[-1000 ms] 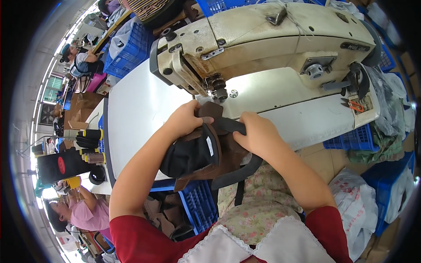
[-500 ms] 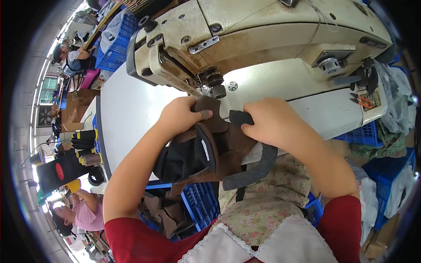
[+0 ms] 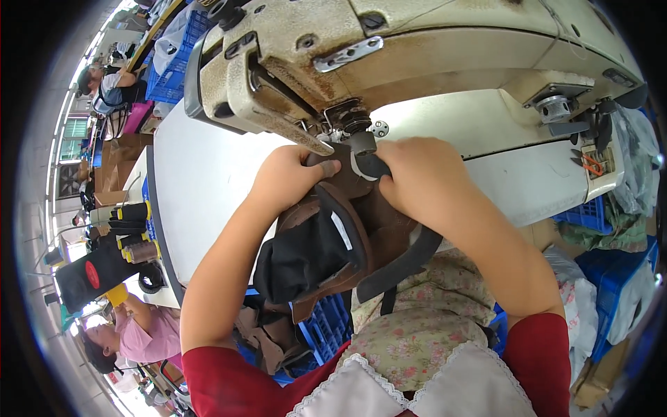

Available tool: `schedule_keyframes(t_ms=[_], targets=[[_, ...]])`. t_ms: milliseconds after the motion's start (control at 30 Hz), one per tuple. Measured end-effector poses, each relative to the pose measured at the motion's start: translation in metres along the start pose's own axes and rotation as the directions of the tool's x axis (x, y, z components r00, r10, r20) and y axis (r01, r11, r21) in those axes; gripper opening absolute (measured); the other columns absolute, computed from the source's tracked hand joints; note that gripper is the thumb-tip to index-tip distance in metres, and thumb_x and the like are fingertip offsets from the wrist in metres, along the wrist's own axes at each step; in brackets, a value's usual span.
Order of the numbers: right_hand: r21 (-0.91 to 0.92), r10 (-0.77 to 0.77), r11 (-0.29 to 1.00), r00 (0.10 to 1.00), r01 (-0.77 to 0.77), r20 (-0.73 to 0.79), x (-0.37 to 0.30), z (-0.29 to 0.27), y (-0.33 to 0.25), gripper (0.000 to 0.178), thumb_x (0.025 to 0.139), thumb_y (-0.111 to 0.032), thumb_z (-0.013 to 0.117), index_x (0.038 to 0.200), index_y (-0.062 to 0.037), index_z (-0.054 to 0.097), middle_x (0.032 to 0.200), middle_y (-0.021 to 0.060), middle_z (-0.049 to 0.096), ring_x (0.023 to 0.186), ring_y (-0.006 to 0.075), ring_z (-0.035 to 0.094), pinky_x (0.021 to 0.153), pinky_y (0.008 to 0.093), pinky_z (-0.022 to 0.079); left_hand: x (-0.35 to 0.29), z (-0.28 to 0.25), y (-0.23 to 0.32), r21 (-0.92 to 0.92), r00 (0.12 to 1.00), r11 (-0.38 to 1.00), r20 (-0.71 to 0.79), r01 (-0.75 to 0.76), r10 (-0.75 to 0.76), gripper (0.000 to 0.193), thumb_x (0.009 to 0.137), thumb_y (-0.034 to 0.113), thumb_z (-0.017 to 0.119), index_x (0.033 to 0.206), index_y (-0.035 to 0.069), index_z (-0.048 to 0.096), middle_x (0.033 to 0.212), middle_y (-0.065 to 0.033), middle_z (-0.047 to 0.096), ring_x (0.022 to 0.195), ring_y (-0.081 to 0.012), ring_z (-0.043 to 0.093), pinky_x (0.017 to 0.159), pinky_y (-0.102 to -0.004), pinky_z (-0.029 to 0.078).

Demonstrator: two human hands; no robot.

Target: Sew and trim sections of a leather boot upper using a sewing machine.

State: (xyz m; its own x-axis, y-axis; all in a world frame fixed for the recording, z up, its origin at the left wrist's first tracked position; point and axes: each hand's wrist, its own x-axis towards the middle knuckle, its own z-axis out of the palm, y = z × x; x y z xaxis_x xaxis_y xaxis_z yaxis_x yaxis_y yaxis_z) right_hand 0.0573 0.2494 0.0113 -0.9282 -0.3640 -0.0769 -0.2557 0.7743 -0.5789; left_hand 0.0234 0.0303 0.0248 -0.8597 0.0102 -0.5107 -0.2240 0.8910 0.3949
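A brown shoe upper [image 3: 309,215] with a black fabric lining [image 3: 299,258] and a small white label hangs over the front edge of the sewing table. My left hand [image 3: 288,177] pinches its upper edge, thumb on top, just left of the presser foot. A curved dark grey padding strip [image 3: 399,267] trails down on the right. Its top end is pinched in my right hand [image 3: 417,167], laid against the brown edge. Both edges meet right below the round roller foot [image 3: 362,143] of the sewing machine [image 3: 431,69]. Whether the needle touches them is hidden.
Blue crates [image 3: 326,330] with brown pieces stand below the table. Orange-handled snips [image 3: 590,164] lie at the right end of the machine bed. Thread cones [image 3: 132,219] stand at the left. Two other people [image 3: 149,337] sit at work on the left.
Both hands have brought the upper and the strip together at the roller foot. The strip's end, apart from the brown edge before, now lies against it. The view has moved nearer the machine.
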Motion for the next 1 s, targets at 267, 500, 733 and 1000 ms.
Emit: schedule_keyframes(t_ms=[267,500,733,1000], targets=[[-0.021,-0.048,0.999,0.998,0.049,0.042,0.018,-0.001,0.012,0.027,0.072,-0.027,0.075,0.086,-0.0051,0.070,0.083,0.0161,0.069,0.083,0.0350,0.068,0.076,0.0456,0.053,0.000,0.000,0.000,0.004,1.000,1.000,-0.002,-0.005,0.005,0.047,0.078,0.045,0.076,0.085,-0.001,0.072,0.070,-0.0093,0.067,0.065,-0.0196,0.062,0.066,-0.0339,0.049],[-0.056,-0.012,0.998,1.000,0.011,-0.013,0.023,0.010,0.000,0.020,0.075,-0.020,0.073,0.084,-0.0033,0.068,0.084,0.0175,0.070,0.081,0.0354,0.068,0.074,0.0448,0.054,0.005,0.005,-0.006,-0.001,0.988,0.990,-0.062,-0.143,0.143,0.044,0.082,0.041,0.076,0.083,-0.003,0.070,0.066,-0.0074,0.064,0.060,-0.0152,0.057,0.059,-0.0315,0.046],[-0.045,-0.026,0.999,0.999,0.024,-0.047,0.024,0.017,0.003,0.016,0.073,-0.016,0.071,0.081,-0.0034,0.067,0.080,0.0169,0.069,0.081,0.0356,0.068,0.075,0.0454,0.054,0.016,0.007,-0.027,0.123,0.997,0.991,-0.048,-0.054,0.060,0.053,0.078,0.049,0.075,0.106,0.003,0.072,0.100,-0.0162,0.073,0.097,-0.0298,0.068,0.085,-0.0387,0.050],[-0.024,0.001,1.000,0.997,-0.003,-0.072,0.027,0.026,0.009,0.019,0.073,-0.017,0.072,0.083,-0.0035,0.064,0.080,0.0159,0.068,0.082,0.0355,0.067,0.075,0.0465,0.053,0.007,0.002,-0.003,0.118,0.999,0.992,-0.007,-0.036,0.038,0.051,0.079,0.052,0.073,0.092,0.002,0.073,0.087,-0.0205,0.069,0.085,-0.0289,0.067,0.078,-0.0411,0.049]])
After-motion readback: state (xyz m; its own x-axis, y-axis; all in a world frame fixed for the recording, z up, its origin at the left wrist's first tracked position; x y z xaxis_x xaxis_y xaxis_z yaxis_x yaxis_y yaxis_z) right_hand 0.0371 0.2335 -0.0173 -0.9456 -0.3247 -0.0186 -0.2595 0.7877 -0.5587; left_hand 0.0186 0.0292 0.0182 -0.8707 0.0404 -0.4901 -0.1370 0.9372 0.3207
